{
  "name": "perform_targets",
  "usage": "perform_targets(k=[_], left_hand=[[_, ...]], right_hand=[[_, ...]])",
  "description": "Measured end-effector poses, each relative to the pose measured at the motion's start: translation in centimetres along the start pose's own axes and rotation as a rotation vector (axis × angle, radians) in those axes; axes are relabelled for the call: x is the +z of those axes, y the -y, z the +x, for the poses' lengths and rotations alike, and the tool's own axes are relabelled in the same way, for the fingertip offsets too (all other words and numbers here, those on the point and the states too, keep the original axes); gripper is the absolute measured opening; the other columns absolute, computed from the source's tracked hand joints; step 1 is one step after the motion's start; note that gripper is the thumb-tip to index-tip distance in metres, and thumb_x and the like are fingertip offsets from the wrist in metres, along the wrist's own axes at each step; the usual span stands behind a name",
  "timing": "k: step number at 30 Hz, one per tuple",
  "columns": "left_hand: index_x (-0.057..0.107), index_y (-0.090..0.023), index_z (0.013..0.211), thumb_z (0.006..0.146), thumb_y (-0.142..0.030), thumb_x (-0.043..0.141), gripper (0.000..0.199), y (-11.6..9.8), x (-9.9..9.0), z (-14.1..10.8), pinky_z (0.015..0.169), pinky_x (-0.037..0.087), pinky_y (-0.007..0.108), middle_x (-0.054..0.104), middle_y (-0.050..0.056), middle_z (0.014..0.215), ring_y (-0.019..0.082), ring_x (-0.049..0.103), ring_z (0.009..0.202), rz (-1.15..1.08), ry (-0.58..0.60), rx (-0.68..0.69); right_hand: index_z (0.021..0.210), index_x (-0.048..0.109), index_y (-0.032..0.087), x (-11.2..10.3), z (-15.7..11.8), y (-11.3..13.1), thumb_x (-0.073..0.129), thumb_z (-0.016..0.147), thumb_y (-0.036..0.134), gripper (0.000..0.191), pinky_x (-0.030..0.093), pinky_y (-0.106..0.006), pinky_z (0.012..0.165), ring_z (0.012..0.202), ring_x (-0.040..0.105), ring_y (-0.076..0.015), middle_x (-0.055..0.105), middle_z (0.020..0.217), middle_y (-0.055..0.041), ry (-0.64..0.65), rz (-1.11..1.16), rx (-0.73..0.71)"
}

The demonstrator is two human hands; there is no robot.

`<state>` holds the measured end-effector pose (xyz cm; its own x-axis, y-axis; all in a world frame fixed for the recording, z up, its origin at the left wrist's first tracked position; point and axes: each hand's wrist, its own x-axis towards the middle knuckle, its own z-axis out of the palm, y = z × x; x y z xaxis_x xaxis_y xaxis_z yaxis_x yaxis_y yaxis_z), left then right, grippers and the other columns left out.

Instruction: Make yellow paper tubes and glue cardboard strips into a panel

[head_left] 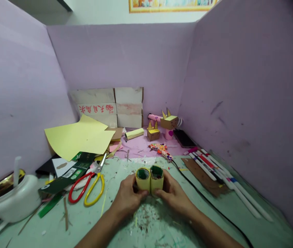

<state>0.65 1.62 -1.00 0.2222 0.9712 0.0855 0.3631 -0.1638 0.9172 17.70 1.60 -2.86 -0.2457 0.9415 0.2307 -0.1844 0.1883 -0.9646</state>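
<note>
Two short yellow paper tubes with green insides stand upright side by side in front of me, touching each other. My left hand (129, 193) is closed round the left paper tube (143, 182), thumb at its front. Round the right paper tube (157, 182) my right hand (173, 191) is wrapped, its thumb also in front. Just beyond them lies a colourfully patterned glue gun (160, 150) with a black cord (203, 194). Scissors (91, 187) with one red and one yellow handle rest to the left, blades pointing away.
Yellow paper sheets (79, 136) and a dark green card piece (71, 174) lie left, near a white pot (14, 198). At the back are small cardboard animal heads (153, 132), a yellow tube (134, 133) and a phone (184, 138). Several markers (221, 172) lie right. Purple panels enclose the table.
</note>
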Motion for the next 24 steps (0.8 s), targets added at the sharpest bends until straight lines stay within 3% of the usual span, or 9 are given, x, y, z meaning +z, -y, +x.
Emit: perform_targets(k=[7, 13, 24], left_hand=[[0.06, -0.015, 0.079, 0.061, -0.016, 0.064, 0.018, 0.7, 0.3, 0.2, 0.064, 0.044, 0.027, 0.065, 0.003, 0.076, 0.02, 0.058, 0.073, 0.058, -0.007, -0.021], [0.062, -0.016, 0.084, 0.061, -0.015, 0.064, 0.023, 0.8, 0.5, 0.3, 0.068, 0.044, 0.029, 0.065, 0.005, 0.08, 0.022, 0.058, 0.078, 0.056, -0.026, 0.011], [0.059, -0.015, 0.076, 0.062, -0.015, 0.064, 0.015, 1.5, 0.5, 0.6, 0.064, 0.043, 0.028, 0.062, 0.004, 0.076, 0.021, 0.056, 0.073, 0.053, -0.017, 0.041]], right_hand=[[0.094, 0.051, 0.02, -0.4, 0.1, -0.8, 0.067, 0.06, 0.012, 0.039, 0.044, -0.033, 0.079, 0.082, 0.054, -0.0195, 0.057, 0.087, 0.0002, -0.006, -0.082, 0.046], [0.095, 0.051, 0.019, -0.6, 0.2, -1.1, 0.063, 0.059, 0.009, 0.039, 0.044, -0.033, 0.078, 0.084, 0.054, -0.0204, 0.058, 0.089, -0.0014, -0.014, -0.101, 0.032], [0.098, 0.056, 0.018, -0.8, 0.0, -1.8, 0.057, 0.063, 0.005, 0.037, 0.044, -0.031, 0.076, 0.083, 0.056, -0.0196, 0.063, 0.092, -0.0027, -0.029, -0.137, -0.029]])
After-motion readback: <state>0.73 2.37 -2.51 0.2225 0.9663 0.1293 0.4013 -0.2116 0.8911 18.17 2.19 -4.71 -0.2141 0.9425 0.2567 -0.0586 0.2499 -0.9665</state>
